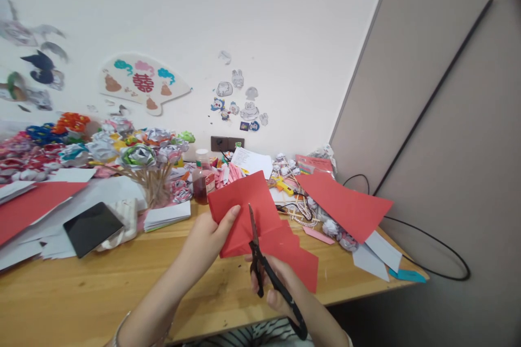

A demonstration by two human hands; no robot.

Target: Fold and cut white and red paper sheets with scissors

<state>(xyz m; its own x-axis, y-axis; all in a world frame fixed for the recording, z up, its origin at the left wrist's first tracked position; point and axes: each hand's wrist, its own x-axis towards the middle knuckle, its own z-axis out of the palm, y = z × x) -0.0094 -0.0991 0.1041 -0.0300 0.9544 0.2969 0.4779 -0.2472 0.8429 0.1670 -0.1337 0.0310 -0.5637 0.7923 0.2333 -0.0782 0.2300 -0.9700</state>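
My left hand grips a folded sheet of red paper by its left edge, thumb on top. In my right hand is a pair of scissors with black handles, fingers through the loops. The blades point up and away from me and lie against the red paper near its middle. Whether they are cutting into it I cannot tell. More red paper pieces lie on the table beneath, partly hidden by my right hand and the held sheet.
Paper flowers on sticks stand at the back left, beside a bottle. A black tablet or phone and white paper lie left. Rightward are a yellow glue gun, a large red sheet and a black cable past the table edge.
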